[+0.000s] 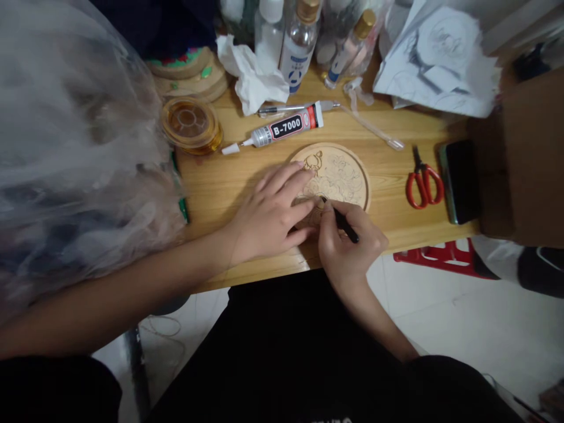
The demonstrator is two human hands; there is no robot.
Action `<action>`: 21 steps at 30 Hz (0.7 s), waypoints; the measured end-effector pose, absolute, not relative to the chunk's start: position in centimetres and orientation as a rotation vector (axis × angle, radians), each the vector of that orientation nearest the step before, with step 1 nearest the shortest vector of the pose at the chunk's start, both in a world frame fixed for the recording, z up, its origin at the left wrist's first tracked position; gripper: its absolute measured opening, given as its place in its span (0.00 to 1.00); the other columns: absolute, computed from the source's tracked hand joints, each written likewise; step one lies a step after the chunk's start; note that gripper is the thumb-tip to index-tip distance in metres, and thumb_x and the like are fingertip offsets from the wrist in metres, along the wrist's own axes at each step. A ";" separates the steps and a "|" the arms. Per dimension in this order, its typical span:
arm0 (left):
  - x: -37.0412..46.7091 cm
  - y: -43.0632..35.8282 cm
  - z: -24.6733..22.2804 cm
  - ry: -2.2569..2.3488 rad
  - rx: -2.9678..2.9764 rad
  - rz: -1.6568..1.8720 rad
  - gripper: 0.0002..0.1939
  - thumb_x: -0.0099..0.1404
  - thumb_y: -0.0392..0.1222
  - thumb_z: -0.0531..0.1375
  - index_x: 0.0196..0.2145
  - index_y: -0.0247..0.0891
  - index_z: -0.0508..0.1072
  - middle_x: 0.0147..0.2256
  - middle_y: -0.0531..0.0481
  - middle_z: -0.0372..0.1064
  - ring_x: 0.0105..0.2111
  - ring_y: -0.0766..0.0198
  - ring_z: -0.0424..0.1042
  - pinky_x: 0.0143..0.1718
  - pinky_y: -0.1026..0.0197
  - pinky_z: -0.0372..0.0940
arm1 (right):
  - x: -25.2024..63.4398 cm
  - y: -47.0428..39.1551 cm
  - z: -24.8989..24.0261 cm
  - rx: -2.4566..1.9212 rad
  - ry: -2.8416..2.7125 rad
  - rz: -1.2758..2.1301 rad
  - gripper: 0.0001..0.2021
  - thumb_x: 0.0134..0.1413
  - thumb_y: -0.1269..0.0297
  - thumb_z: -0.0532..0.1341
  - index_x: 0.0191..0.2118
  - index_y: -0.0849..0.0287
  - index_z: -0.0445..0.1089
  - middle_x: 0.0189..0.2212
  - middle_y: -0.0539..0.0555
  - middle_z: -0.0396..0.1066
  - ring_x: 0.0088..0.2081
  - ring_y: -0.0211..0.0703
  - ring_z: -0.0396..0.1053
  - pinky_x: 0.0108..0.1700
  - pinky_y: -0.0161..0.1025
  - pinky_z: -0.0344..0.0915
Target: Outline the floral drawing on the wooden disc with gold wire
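Note:
A round wooden plate point(352, 176) with a raised rim lies on the wooden table point(211, 200), its face covered in fine line drawing with a brown outlined figure at the upper left. My left hand point(273, 214) rests over the plate's left side, fingers spread. In my right hand point(350, 244) a slim black tool point(346, 226) is pinched, its tip low on the plate near my left fingertips. Whether the tip touches the surface is hard to tell.
Behind the plate lie a B-7000 glue tube point(288, 128), a pen and a pipette. Bottles point(299, 50) and crumpled tissue stand farther back. A gold wire spool point(191, 124) sits left; red-handled pliers point(423, 185) and a phone point(460, 182) are right. Plastic bags bulge at far left.

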State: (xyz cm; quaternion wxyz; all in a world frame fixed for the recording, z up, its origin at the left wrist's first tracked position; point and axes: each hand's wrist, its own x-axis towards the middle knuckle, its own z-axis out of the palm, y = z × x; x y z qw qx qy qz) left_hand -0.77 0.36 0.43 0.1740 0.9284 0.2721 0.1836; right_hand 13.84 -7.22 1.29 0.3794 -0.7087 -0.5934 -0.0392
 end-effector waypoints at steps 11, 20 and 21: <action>-0.8 0.3 0.5 0.786 2.582 0.485 0.20 0.70 0.51 0.58 0.53 0.37 0.76 0.64 0.34 0.59 0.67 0.40 0.54 0.64 0.36 0.53 | 18.8 -6.9 3.0 -1.664 -1.526 0.386 0.03 0.56 0.66 0.66 0.35 0.58 0.76 0.28 0.50 0.77 0.29 0.36 0.74 0.32 0.35 0.71; -0.9 0.3 0.2 0.786 2.621 0.520 0.20 0.69 0.52 0.60 0.53 0.38 0.76 0.63 0.34 0.60 0.66 0.39 0.56 0.63 0.36 0.55 | 21.4 -4.1 4.3 -1.551 -1.909 0.678 0.04 0.56 0.65 0.66 0.36 0.57 0.77 0.33 0.52 0.79 0.35 0.41 0.76 0.37 0.38 0.73; -0.9 0.3 0.2 0.788 2.627 0.524 0.20 0.69 0.52 0.60 0.52 0.38 0.77 0.63 0.33 0.61 0.66 0.39 0.56 0.63 0.36 0.55 | 21.4 -4.0 4.3 -1.531 -1.933 0.669 0.04 0.56 0.65 0.66 0.36 0.57 0.77 0.33 0.52 0.79 0.36 0.41 0.76 0.38 0.39 0.73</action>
